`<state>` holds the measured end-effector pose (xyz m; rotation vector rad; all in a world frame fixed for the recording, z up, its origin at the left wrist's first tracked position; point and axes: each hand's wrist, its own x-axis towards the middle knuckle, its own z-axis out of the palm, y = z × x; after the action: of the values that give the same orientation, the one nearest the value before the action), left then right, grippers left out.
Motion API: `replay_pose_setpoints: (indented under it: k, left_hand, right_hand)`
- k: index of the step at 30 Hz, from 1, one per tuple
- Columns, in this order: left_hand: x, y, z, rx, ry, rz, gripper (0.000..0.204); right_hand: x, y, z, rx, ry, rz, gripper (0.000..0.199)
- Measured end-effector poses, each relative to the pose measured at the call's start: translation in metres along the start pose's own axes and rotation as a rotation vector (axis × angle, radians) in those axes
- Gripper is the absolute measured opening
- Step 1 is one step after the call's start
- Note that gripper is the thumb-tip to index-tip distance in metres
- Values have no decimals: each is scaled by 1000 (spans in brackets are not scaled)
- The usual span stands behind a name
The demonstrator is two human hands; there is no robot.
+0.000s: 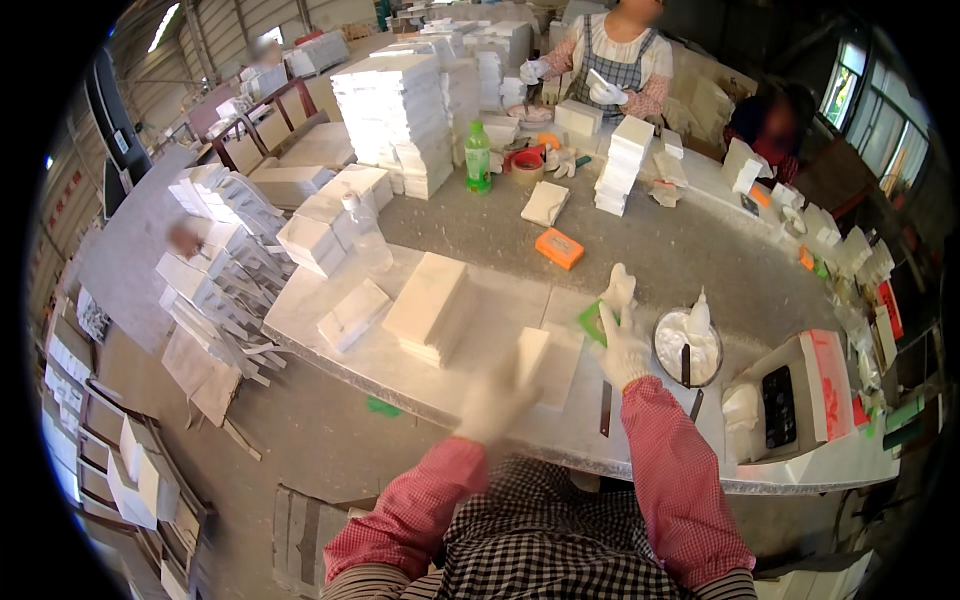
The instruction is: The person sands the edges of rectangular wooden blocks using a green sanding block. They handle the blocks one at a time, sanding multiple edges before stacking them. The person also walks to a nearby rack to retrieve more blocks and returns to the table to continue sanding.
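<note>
Two gloved hands over one white tile at lower centre.
Left hand (495,400) blurred, grip unclear; right hand (622,345) open, fingers spread, above tile (548,362) on counter (480,310); stacks upper left appear finished.

The scene is being viewed from a single head-worn fisheye camera, looking steeply down and forward over a grey worktable (700,250). The wearer's forearms are being seen close, entering from the lower edge; a co-worker (615,55) across the table is being seen far off. Straight edges are being bent toward the dark rim.
</note>
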<state>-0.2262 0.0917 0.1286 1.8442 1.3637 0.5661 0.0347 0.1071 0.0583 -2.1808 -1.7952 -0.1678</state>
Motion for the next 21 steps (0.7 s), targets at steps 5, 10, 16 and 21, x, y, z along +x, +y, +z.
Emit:
replay_pose_setpoints:
  k: [5,10,16,21]
  left_hand:
    - [24,-11,30,401,-35,103,55]
    - [39,0,49,611,12,163,49]
    - [26,9,39,544,43,233,56]
    - [19,-2,27,532,54,233,57]
  right_hand:
    - [-4,-4,-19,344,94,55,75]
    - [-50,-35,-59,556,224,-15,68]
    - [-76,-59,-70,280,113,-106,64]
    - [-53,-27,-62,386,247,2,61]
